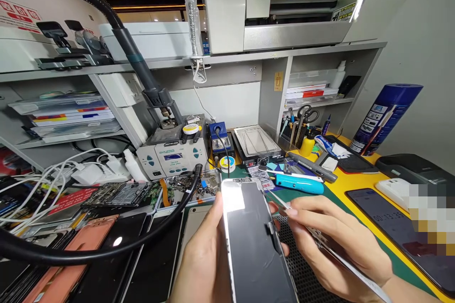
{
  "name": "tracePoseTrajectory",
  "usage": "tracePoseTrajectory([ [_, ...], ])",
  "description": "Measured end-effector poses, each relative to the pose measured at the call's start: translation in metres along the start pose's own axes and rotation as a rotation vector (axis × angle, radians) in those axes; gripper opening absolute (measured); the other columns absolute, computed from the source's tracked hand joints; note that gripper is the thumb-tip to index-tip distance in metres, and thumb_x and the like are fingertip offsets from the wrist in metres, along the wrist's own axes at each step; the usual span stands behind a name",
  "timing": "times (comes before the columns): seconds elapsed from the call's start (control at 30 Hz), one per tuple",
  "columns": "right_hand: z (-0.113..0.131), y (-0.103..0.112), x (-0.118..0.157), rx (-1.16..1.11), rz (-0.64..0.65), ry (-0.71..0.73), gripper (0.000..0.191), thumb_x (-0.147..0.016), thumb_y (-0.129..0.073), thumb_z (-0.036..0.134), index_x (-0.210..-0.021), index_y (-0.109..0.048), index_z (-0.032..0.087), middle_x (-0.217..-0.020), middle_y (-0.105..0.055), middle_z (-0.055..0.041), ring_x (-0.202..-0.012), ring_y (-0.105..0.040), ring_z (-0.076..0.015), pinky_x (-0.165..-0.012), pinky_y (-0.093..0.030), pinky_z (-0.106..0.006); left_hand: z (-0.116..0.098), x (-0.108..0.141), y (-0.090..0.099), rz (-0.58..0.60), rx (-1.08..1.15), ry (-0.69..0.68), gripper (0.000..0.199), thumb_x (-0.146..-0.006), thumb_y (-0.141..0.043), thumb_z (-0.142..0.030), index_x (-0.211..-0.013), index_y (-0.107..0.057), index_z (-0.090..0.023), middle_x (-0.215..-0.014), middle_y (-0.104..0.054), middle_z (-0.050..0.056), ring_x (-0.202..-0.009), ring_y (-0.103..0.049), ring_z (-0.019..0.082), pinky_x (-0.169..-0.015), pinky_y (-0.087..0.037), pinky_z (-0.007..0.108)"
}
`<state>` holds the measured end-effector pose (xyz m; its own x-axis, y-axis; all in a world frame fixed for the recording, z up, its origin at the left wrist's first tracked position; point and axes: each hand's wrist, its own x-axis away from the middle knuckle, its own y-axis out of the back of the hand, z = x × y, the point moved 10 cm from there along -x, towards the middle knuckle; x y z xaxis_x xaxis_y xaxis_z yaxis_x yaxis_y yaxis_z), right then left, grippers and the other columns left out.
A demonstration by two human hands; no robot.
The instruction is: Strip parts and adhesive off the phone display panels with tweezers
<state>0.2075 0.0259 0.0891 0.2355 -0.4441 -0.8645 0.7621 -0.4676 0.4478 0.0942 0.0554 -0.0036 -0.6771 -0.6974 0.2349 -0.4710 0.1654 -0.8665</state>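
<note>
A phone screen assembly (249,241), dark grey on its face with a white frame, is tilted up at the lower middle. My left hand (201,251) is wrapped round it, thumb along the left edge and fingertips showing past the right edge. In my right hand (334,241) are thin metal tweezers (330,248), pinched between thumb and fingers. Their tips are at the upper right edge of the screen assembly; whether they grip anything there is too small to tell. A bright reflection covers the assembly's upper left part.
A black hose (117,255) curves across the left, over several phone parts. Behind stand a rework station (174,156) and a heating plate (258,144). A turquoise tool (298,183) lies beyond my right hand; a phone (391,227) lies at right.
</note>
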Motion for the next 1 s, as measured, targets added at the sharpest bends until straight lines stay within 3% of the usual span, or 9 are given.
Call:
tracePoseTrajectory([
  [0.27, -0.004, 0.000, 0.008, -0.066, 0.011, -0.018, 0.034, -0.084, -0.062, 0.000, -0.111, -0.063, 0.021, -0.091, -0.074, -0.0058, -0.082, -0.075, -0.0167, -0.069, -0.062, -0.025, -0.005, -0.001, -0.005, 0.036, -0.068, -0.068, 0.061, -0.093, -0.052, -0.062, -0.120, -0.072, -0.012, -0.111, -0.076, 0.016, -0.097, -0.073, 0.028, -0.091, -0.054, 0.037],
  [0.47, -0.001, 0.001, 0.004, -0.048, 0.006, 0.002, 0.033, -0.084, -0.063, 0.000, -0.111, -0.063, 0.019, -0.092, -0.074, -0.0051, -0.083, -0.075, -0.0152, -0.074, -0.061, -0.023, -0.014, 0.000, -0.003, 0.026, -0.012, -0.188, 0.052, -0.097, -0.052, -0.052, -0.144, -0.053, -0.029, -0.121, -0.073, 0.013, -0.108, -0.070, 0.030, -0.098, -0.051, 0.046],
  [0.73, -0.003, -0.008, 0.004, -0.081, 0.082, -0.009, 0.033, -0.087, -0.060, 0.000, -0.115, -0.064, 0.019, -0.097, -0.075, -0.0065, -0.088, -0.075, -0.0137, -0.073, -0.060, -0.021, -0.018, 0.000, -0.003, 0.044, -0.014, -0.205, 0.048, -0.098, -0.052, -0.047, -0.138, -0.060, -0.021, -0.119, -0.073, 0.013, -0.108, -0.070, 0.030, -0.095, -0.053, 0.042],
  [1.0, -0.011, -0.005, 0.004, -0.186, 0.013, -0.083, 0.032, -0.085, -0.061, -0.002, -0.108, -0.067, 0.020, -0.091, -0.075, -0.0047, -0.084, -0.073, -0.0137, -0.072, -0.060, -0.022, -0.021, -0.001, -0.010, 0.106, 0.019, -0.245, 0.043, -0.102, -0.046, -0.042, -0.135, -0.063, -0.020, -0.125, -0.071, 0.011, -0.122, -0.063, 0.028, -0.109, -0.044, 0.041],
])
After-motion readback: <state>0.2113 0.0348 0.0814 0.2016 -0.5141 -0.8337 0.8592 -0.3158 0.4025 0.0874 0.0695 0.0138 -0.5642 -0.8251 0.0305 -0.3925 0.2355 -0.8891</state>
